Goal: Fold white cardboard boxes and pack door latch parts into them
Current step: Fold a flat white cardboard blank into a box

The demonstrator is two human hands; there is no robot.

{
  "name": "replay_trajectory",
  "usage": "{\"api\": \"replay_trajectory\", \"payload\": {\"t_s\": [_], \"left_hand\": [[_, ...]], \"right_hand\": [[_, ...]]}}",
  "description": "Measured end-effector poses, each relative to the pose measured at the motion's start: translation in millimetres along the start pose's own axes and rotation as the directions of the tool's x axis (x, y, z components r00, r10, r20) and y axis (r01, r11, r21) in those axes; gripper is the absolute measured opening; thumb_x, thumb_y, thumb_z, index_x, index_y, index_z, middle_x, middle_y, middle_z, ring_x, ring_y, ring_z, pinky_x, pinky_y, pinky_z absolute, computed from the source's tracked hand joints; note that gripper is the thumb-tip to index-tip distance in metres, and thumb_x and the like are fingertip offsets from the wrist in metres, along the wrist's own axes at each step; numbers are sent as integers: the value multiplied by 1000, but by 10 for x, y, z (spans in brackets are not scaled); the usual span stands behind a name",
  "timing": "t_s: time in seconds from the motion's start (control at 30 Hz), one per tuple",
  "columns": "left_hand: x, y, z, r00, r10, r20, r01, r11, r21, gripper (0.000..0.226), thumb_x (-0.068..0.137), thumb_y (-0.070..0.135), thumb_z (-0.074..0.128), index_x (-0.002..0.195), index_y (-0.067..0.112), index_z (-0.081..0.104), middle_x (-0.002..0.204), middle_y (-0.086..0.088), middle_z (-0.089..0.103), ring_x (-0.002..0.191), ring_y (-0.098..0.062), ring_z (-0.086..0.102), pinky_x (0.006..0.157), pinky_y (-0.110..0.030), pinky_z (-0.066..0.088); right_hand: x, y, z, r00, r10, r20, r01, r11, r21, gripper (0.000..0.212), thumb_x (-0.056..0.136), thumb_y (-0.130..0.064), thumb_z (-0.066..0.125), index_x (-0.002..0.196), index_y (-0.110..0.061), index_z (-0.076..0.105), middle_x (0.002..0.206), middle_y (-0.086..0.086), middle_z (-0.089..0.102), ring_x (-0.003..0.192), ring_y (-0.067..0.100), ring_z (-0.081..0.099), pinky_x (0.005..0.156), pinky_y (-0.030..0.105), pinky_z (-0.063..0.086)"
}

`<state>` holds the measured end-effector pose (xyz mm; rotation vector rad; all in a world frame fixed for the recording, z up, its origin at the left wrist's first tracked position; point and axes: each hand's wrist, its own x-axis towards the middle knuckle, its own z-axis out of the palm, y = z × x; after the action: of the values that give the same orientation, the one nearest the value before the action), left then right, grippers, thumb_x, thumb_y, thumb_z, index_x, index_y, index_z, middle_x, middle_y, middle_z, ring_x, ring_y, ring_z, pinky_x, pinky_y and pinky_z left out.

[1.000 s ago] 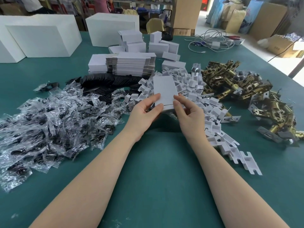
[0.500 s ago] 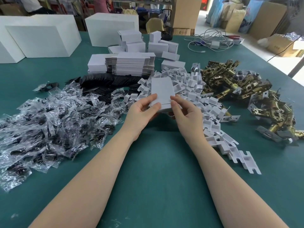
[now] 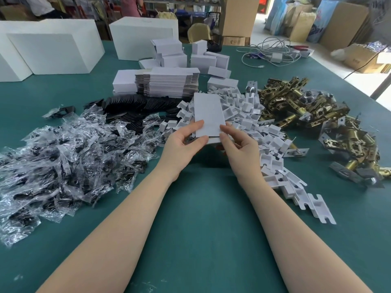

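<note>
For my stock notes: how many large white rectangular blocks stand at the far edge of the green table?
3: the leftmost large white block at the far left, one beside it, one far centre. Others may be hidden.

Both hands forward (fingers pinching)

The desk holds many piles. On the left lies a heap of little bags. Behind it sits a row of dark flat pieces. A stack of flat boxes stands behind those, with folded boxes farther back. In the middle lies a pile of small card pieces. The metal latch parts lie on the right. Big boxes sit at the far left, and cables at the far right.
</note>
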<state>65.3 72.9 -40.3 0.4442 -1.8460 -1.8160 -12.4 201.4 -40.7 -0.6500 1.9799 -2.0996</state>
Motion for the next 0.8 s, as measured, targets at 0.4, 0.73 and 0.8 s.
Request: {"api": "replay_trajectory", "payload": {"t_s": [0.4,0.73,0.8], "left_hand": [[-7,-1,13,999,51,8,-52,990,129,34,87,28,74,118,37,64,125,9,64,116,-9,61,103,-32,48],[-25,-3,27,994,82,-73,-74,991,110,18,87,26,73,104,32,71,110,-3,71,83,-5,66,76,-30,60],[-31,4,33,991,92,-94,-84,993,87,17,86,25,74,101,33,71,103,-3,72,84,-12,65,80,-38,60]], "right_hand": [[6,-33,-33,996,-78,-48,73,991,-109,17,89,-27,72,90,-43,70,123,-13,66,80,31,70,81,48,58],[-2,-27,-57,997,-80,-7,79,990,-121,19,83,-20,79,87,-37,70,108,-29,60,70,29,70,65,29,60],[-16,-31,-49,996,-90,-6,89,991,-100,21,83,-19,78,91,-36,71,111,-28,61,70,27,70,64,25,58]]}}
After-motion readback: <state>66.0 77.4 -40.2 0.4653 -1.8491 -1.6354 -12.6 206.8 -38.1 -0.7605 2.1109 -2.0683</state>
